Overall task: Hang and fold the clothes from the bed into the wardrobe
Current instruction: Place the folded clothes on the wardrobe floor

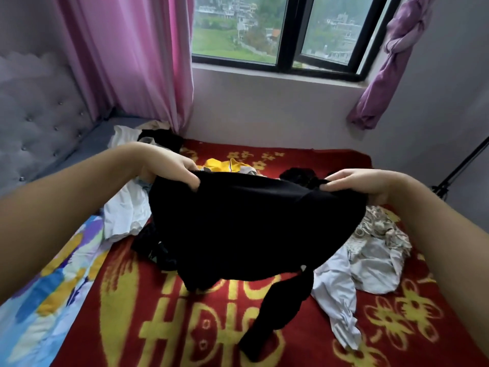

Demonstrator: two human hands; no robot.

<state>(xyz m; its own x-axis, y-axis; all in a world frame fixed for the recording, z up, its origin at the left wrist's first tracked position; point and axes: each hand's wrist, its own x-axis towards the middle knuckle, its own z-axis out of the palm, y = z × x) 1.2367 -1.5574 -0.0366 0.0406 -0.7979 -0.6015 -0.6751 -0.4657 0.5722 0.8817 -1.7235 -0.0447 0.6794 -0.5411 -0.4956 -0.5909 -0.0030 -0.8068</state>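
Red blanket (pixel 185 327) with yellow patterns covers the bed under my arms, window (pixel 277 30) ahead.

From the head view, my left hand (pixel 172 168) and right hand (pixel 362 182) each pinch the top edge of a black garment (pixel 251 226), stretched between them and hanging down to the blanket. Below my right hand lies a white shirt (pixel 365 268); beyond my left, a yellow garment (pixel 222 165).

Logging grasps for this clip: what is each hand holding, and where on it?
Both hold one black garment by its top edge: left hand at the left end, right hand at the right end.
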